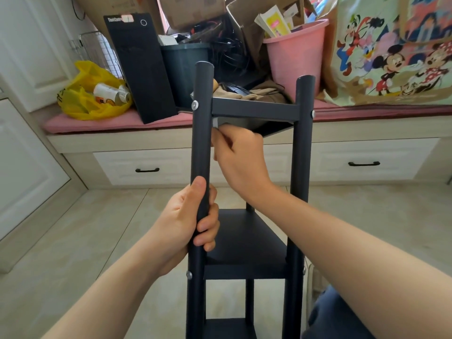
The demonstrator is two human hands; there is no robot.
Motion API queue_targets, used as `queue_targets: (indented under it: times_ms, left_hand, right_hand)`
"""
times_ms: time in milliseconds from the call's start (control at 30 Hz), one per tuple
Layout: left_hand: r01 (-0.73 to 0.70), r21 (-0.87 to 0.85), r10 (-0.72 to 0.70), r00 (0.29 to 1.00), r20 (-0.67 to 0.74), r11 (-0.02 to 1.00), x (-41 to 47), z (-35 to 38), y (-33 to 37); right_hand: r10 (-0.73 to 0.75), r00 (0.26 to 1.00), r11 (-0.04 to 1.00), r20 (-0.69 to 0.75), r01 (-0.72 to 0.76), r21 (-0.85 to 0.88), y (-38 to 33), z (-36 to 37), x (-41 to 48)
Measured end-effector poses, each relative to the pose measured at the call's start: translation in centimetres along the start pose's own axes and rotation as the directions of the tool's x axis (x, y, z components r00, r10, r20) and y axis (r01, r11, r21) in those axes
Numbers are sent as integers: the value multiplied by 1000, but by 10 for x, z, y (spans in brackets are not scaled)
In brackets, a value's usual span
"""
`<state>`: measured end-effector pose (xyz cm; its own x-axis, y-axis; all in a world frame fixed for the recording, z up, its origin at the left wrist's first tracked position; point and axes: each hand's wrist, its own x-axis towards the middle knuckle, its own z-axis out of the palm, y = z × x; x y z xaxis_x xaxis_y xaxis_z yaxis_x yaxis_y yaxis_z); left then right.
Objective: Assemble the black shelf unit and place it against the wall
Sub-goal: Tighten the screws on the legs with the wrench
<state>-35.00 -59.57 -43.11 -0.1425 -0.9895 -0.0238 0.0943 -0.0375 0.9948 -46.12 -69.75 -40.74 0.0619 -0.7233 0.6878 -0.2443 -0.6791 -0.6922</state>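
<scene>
1. Since the left hand (188, 223) is wrapped firmly round the left front post (201, 148), thumb up the front and fingers curled behind, the black shelf unit (245, 243) stands upright on the tiled floor (110, 228) close before the person.
2. Judging by its round painted posts and thin panels, the frame is likely stiff, fairly light and somewhat slick. A full wrap round a post, between two shelves, looks the surest hold.
3. Between the posts, the right hand (241, 157) has its fingers curled, pinching a small grey piece (216, 123) under the top shelf (254, 110), just beside the left post and below its screw (195, 104).
4. Neither hand touches the right front post (302, 148).
</scene>
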Motion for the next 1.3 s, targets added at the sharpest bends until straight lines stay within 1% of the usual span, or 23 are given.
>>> queue_targets:
  times_ms: [167,500,700,933,1167,1300]
  left_hand:
    - [-7,-7,7,1000,15,1000,-1,-1,-1]
    - [-22,-14,23,999,38,1000,0,-1,-3]
    - [-16,1,16,999,40,1000,3,1,-2]
    - [-16,-1,16,999,38,1000,2,2,-3]
    - [-8,-5,8,999,39,1000,2,5,-1]
    - [0,-1,0,1000,23,1000,3,4,-1]
  right_hand:
    - [108,992,994,57,-109,12,-3,-13,-2]
    - [18,997,997,72,-12,-77,-12,-28,-1]
    - [41,998,998,55,-39,-41,-10,-27,0]
    - [120,984,992,128,-123,10,-7,-21,0]
    - [53,998,999,43,-53,-4,-7,-10,2]
    - [38,999,999,-18,-38,-3,-4,0,3]
